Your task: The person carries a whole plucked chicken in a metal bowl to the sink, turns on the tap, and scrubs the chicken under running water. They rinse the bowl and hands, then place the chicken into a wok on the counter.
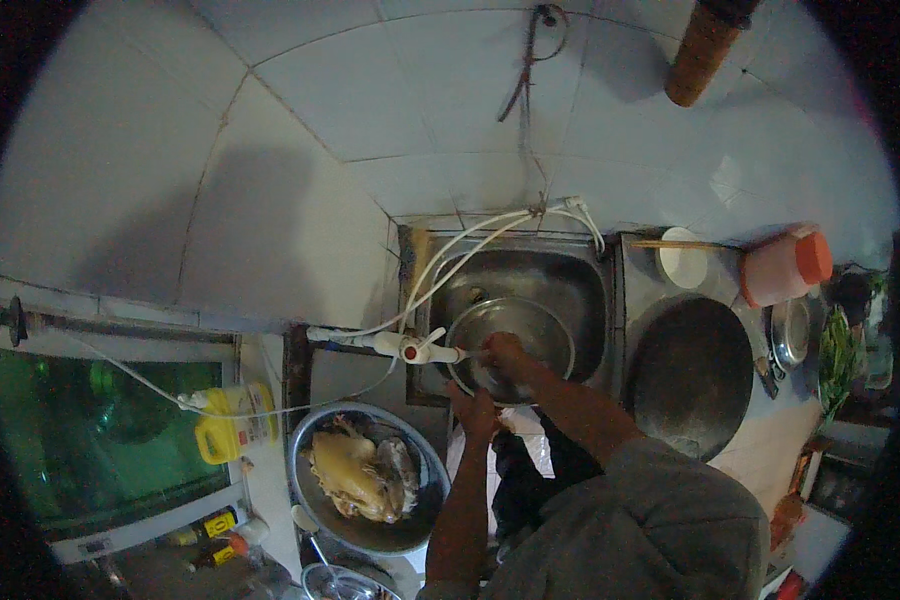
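Observation:
A round metal basin sits tilted in the stainless steel sink. My left hand grips the near left of its rim. My right hand is inside the basin, close to the outlet of the white plastic tap. Its fingers are blurred, and I cannot tell whether they hold anything. What appears to be water runs from the tap towards this hand. Left of my arms, a plucked whole chicken lies in a large metal bowl, with a darker, unclear item beside it.
White hoses arch over the sink. To the right are a large dark wok, a white bowl and a red-lidded container. A yellow jug stands by the window at left. A smaller bowl with a ladle is at bottom left.

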The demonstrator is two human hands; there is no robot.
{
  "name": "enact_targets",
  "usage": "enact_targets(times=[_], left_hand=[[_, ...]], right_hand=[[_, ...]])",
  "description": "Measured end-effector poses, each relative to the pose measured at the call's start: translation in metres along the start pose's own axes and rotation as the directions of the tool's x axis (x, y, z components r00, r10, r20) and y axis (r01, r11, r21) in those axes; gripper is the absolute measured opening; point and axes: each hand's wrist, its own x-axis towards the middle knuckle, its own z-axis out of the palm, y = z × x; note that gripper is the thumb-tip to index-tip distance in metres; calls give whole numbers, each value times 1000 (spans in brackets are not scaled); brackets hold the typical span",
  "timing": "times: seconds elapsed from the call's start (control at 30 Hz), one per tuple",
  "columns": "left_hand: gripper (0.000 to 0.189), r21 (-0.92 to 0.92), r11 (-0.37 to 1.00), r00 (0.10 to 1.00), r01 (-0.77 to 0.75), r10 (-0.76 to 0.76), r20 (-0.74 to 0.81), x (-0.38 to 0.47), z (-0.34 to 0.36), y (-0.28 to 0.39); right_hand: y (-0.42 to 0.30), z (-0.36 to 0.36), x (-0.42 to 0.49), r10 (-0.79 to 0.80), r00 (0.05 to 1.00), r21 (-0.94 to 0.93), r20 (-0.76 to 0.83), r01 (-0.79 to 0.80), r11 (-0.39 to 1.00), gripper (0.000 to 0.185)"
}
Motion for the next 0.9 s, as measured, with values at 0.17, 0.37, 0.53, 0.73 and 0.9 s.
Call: enact_targets(times=[0.17, 0.37, 0.53, 0.73, 0.9], left_hand=[[35, 3, 995, 992, -96, 96, -78, -5, 8, 16], [39, -7, 995, 994, -100, 100, -32, 8, -6, 64], [45, -235, 968, 996, 91, -91, 8, 0, -5, 83], [44, -260, 936, 962, 239, -193, 192, 32, 3, 53], [38, -118, 950, 764, 288, -153, 627, 84, 16, 9]], right_hand=[[-53, -9, 15, 40, 989, 193, -140, -12, 981, 23], [-65, -86, -38, 382, 875, 321, -299, -285, 903, 37], [-36, -123, -90, 617, 619, 578, -486, -302, 758, 41], [-41, -152, -127, 828, 558, 879, 60, -423, 221, 51], [-71, -183, -147, 610, 647, 699, -457, -162, 696, 78]])
